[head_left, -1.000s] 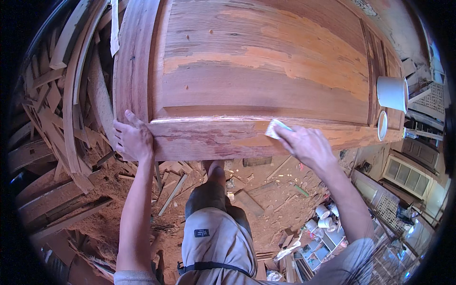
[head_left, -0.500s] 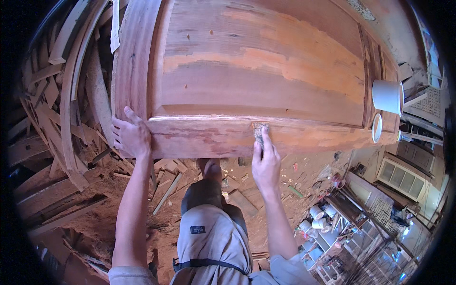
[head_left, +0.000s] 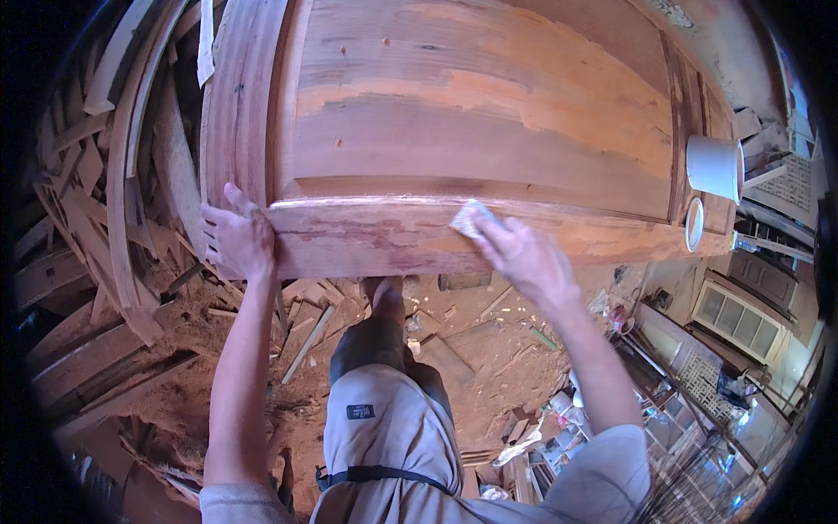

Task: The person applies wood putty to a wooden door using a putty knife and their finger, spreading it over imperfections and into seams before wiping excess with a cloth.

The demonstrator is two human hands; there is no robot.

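A large panelled wooden door [head_left: 375, 231] lies in front of me, its brown wood patched with orange filler. My left hand [head_left: 242, 234] rests on its near left corner, fingers spread toward the side edge and thumb apart. A small folded piece of sandpaper [head_left: 471, 218], pale on the side that shows, is pinched in my right hand [head_left: 526, 258]. It touches the near rail of the door, close to the moulding around the panel. My right fingers partly cover it.
A white bucket [head_left: 714, 168] and a round white lid or dish [head_left: 694, 224] sit at the door's right end. Stacked timber offcuts [head_left: 131, 175] crowd the left. Wood scraps and sawdust cover the floor [head_left: 489, 375]. Cluttered shelving [head_left: 672, 428] stands at lower right.
My right hand has turned over the sandpaper, its forearm swinging out to the right; the sandpaper's pale side now shows. My left hand stays on the corner. The view has shifted slightly.
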